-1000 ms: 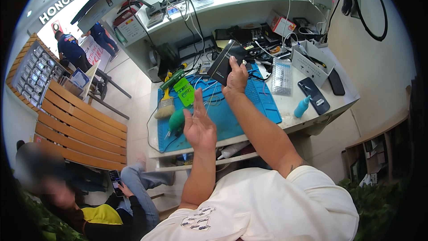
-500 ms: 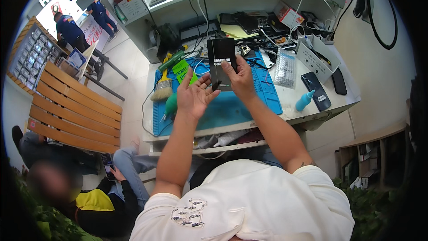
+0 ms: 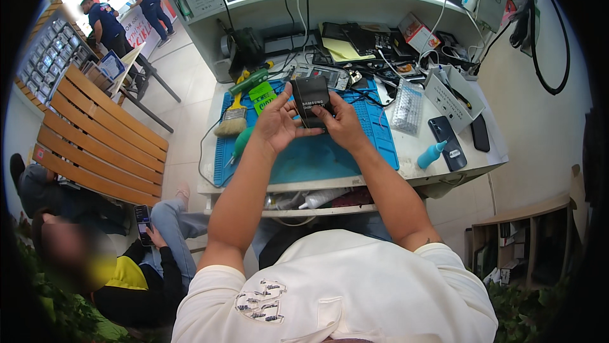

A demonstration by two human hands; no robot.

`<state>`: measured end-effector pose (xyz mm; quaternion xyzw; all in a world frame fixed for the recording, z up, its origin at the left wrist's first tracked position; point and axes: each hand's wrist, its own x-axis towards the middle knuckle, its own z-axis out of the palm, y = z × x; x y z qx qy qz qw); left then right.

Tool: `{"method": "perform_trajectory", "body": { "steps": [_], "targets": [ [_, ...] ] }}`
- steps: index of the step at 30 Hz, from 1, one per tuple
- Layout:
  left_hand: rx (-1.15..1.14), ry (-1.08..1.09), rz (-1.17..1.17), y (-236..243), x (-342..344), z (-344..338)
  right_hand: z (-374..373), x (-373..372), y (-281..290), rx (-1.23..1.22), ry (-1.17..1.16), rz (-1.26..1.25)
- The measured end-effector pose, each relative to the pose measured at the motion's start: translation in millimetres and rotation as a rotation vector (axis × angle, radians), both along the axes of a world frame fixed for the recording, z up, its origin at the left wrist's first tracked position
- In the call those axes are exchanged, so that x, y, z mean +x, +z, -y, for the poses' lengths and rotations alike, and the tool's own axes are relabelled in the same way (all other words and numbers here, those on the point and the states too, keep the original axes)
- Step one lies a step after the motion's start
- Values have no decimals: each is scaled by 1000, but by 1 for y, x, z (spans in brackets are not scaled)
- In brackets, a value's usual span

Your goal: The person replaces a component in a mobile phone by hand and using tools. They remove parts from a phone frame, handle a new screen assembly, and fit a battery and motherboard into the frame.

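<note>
A black smartphone [image 3: 311,93] is held above the blue mat, tilted back, with white lettering lit on its dark screen. A thin pale line runs down its left side. My right hand [image 3: 345,125] grips its lower right edge, thumb over the screen. My left hand [image 3: 276,124] cups the left edge, thumb beside the frame and fingers at the lower side, partly hidden behind it. Beneath lies the blue work mat [image 3: 304,162]. By my left hand are a green air blower [image 3: 240,143], a wide brush [image 3: 232,119] and a bright green box [image 3: 262,97].
To the right are a bubble-wrap pack [image 3: 408,111], a light blue bottle [image 3: 432,154], a dark phone [image 3: 448,143] and a white box [image 3: 454,97]. Cables and phone parts crowd the back. A person with a phone sits left, near a slatted wooden bench [image 3: 101,137].
The phone has come down and tilted back, looking shorter. My left hand has closed in on its left edge; my right hand still holds it. The head view has shifted slightly.
</note>
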<state>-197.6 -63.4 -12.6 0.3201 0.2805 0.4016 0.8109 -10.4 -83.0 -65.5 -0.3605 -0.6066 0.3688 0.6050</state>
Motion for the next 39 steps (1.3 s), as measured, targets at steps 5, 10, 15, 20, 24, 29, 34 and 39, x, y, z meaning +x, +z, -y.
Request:
{"method": "perform_trajectory", "body": {
  "steps": [5,10,15,20,24,29,34,39],
  "targets": [
    [-57,27,34,-3,-3,-13,-8,4,-9,91,-83,152],
    [-84,59,32,0,-1,-19,-16,7,-16,77,-89,173],
    [3,78,-2,4,2,-15,-10,4,-5,73,-78,153],
    [21,46,2,7,2,-17,-12,6,-5,58,-70,175],
    [19,25,6,6,-1,-24,-4,6,7,58,-102,245],
    [48,31,-17,10,1,-21,-7,8,10,58,-86,259],
    [98,-22,-8,8,-1,-27,-11,8,14,97,-68,294],
    [140,4,-78,16,7,-21,-15,8,16,160,-49,339]
  ]
}}
